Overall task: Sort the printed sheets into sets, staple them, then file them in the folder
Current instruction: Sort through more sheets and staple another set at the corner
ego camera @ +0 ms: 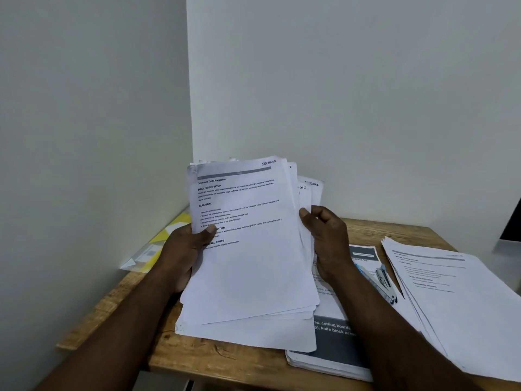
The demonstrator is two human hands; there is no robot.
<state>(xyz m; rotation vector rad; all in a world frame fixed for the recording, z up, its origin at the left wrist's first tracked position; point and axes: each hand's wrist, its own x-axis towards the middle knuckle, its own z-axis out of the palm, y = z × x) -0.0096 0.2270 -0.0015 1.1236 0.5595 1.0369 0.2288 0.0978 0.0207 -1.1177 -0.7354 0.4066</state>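
Above the near middle of the table (394, 230), both the left hand (183, 249) and right hand (328, 238) grasp the fanned sheets (253, 249), likely so section labels show for sorting.

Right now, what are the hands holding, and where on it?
The stack of printed sheets: left hand grips its left edge, thumb on top; right hand grips its right edge.

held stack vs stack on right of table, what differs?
The held stack is tilted up, gripped by the left hand and right hand; the right stack lies flat on the table, untouched. The held stack's top sheet reads SECTION 3; the right stack's label is blurred. Both are loose, fanned white printed sheets.
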